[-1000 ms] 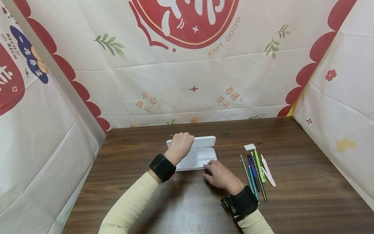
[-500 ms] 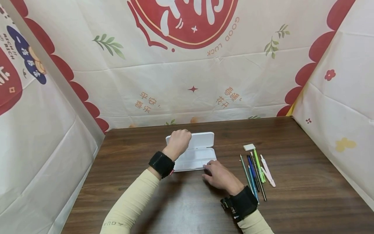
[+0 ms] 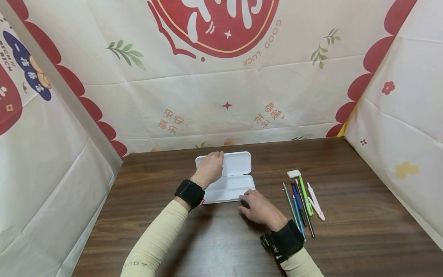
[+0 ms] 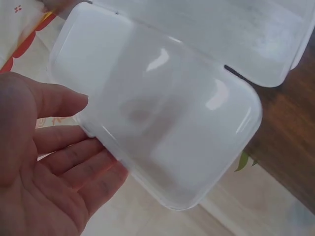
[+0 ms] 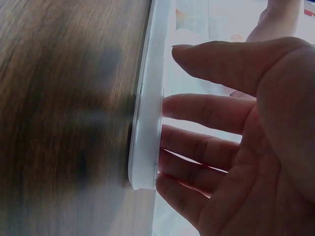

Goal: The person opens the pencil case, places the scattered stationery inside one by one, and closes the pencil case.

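A white pencil case (image 3: 228, 194) stands unfolded on the table, its bare inside showing. My left hand (image 3: 209, 169) holds the rim of its raised lid (image 3: 239, 163). In the left wrist view the thumb (image 4: 69, 102) lies over the lid's inner face and the fingers meet its edge. My right hand (image 3: 257, 207) rests at the case's front right corner. From the right wrist view, its extended fingertips touch the case's side wall (image 5: 147, 108), with the thumb apart from it.
Right of the case lie several pencils and pens (image 3: 300, 207), among them a green pen (image 3: 305, 194). A white eraser (image 3: 294, 174) sits above them, and a pink-white compass (image 3: 316, 204) beside them. Printed cloth (image 3: 194, 92) walls in the wooden table (image 3: 214, 246).
The lid has swung farther back, away from me, with my left hand on it. My right hand has stayed at the front corner of the pencil case.
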Tool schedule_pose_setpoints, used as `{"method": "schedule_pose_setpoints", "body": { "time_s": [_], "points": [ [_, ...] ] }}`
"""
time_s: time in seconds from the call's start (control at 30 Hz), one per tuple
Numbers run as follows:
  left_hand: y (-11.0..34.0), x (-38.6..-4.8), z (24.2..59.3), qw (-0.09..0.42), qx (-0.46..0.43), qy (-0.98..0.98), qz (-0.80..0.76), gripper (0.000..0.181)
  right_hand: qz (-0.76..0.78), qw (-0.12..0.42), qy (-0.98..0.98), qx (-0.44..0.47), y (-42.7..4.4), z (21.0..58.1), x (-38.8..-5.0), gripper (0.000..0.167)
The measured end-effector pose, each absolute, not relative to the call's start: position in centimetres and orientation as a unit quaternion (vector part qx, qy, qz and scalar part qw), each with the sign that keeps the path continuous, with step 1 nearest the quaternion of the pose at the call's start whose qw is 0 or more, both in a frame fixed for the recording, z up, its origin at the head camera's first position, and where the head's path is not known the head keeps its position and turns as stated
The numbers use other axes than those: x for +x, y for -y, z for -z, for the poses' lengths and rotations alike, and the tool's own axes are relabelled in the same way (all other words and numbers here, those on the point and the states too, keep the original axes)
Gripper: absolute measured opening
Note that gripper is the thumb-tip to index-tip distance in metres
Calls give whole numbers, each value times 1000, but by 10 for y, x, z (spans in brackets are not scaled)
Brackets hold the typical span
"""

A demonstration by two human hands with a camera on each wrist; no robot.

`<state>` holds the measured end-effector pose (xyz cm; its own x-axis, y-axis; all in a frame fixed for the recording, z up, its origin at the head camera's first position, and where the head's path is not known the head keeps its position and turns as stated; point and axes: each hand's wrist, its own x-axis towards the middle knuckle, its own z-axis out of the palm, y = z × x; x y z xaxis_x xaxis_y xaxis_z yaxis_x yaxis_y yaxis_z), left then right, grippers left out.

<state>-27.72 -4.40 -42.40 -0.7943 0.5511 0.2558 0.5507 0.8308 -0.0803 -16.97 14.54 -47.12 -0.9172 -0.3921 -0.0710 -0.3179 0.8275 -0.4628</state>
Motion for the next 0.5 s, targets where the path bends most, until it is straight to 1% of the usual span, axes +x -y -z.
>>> {"method": "schedule_pose_setpoints", "body": {
  "time_s": [0.3, 0.5],
  "points": [
    [46, -281, 432, 111, -285, 952, 11, 48, 227, 69, -952, -194, -144, 472, -170, 38],
    [46, -280, 435, 104, -280, 954, 22, 50, 225, 77, -953, -186, -145, 472, -170, 39]
  ]
}}
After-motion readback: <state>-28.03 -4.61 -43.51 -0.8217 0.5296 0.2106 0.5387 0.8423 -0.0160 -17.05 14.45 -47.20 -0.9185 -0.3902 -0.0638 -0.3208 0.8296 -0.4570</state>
